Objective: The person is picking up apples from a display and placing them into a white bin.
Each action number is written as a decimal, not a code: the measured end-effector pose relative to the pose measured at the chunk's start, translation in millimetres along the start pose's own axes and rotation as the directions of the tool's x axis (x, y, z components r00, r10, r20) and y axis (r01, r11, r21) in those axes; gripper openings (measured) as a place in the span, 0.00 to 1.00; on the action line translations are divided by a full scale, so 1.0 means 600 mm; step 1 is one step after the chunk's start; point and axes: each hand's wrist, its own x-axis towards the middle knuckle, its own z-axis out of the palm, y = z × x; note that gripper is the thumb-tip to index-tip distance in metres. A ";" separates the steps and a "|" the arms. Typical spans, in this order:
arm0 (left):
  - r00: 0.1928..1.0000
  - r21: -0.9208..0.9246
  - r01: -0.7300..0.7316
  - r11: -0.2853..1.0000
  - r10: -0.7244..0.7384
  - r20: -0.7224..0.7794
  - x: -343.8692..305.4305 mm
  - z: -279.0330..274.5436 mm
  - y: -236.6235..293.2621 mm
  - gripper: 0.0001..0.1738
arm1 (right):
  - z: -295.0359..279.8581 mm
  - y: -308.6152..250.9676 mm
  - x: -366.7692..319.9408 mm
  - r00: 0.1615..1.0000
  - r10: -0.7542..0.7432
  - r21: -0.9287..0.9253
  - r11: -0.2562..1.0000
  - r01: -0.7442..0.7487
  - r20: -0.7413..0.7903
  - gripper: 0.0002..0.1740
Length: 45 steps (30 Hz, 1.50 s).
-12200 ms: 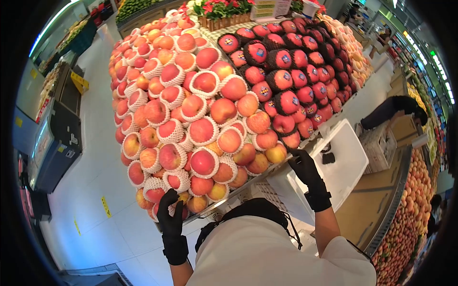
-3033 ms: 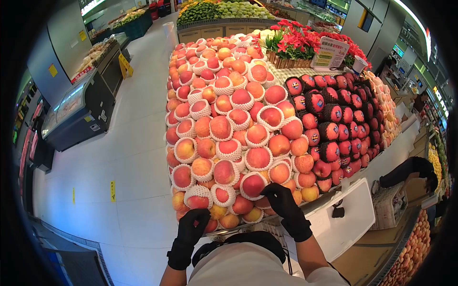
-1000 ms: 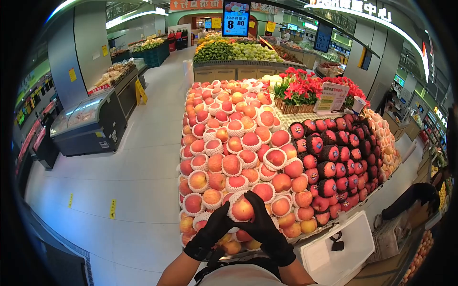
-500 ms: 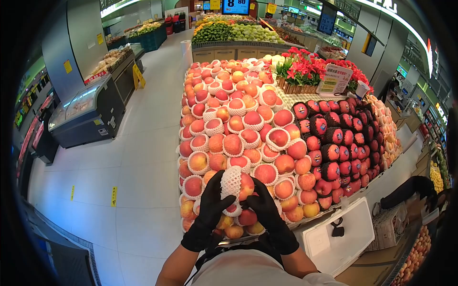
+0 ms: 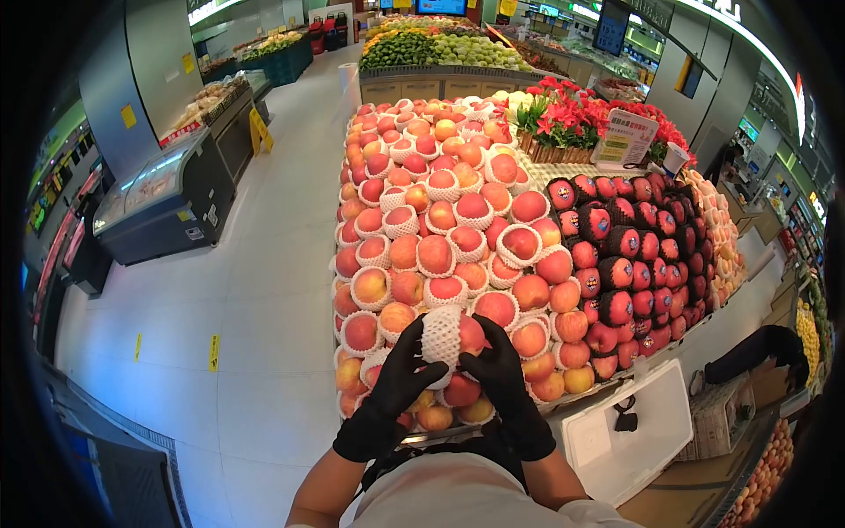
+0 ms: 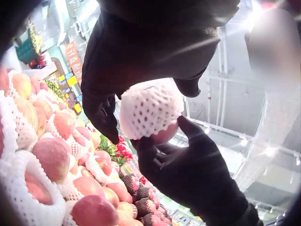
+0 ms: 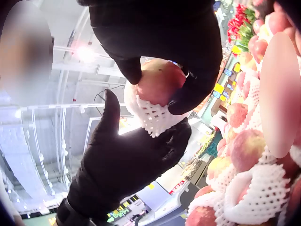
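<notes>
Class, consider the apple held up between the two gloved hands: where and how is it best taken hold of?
Likely by its opposite sides: the left hand cups the white net from the left, while the right hand pinches the bare end of the apple from the right. It is round, with its netted side facing left and bare end right.

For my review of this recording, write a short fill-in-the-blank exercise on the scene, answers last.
1. The left hand and right hand are gloved in ____.
2. The apple they hold is partly covered by a foam net coloured ____.
3. In the head view, the box is nearer the ____ hand.
4. The flowers beside the sign are ____.

Missing words: black; white; right; red.
</notes>
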 end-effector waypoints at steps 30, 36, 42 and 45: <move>0.957 -0.412 0.153 0.898 -0.239 -0.167 -0.096 -0.146 -0.037 0.32 | 0.141 -0.031 -0.057 0.980 0.173 -0.529 0.825 -0.200 -0.102 0.21; 0.966 -0.375 0.170 0.911 -0.230 -0.121 -0.114 -0.186 -0.044 0.33 | 0.140 0.011 -0.061 0.990 -0.138 -0.800 0.594 0.081 -0.002 0.17; 0.970 -0.433 0.200 0.879 -0.240 -0.040 -0.114 -0.188 -0.052 0.32 | 0.129 0.043 -0.088 0.966 -0.224 -0.612 0.784 0.102 -0.126 0.20; 0.972 -0.477 0.209 0.854 -0.236 0.002 -0.109 -0.185 -0.060 0.33 | 0.123 0.034 -0.101 0.956 -0.008 -0.233 0.970 -0.064 -0.293 0.20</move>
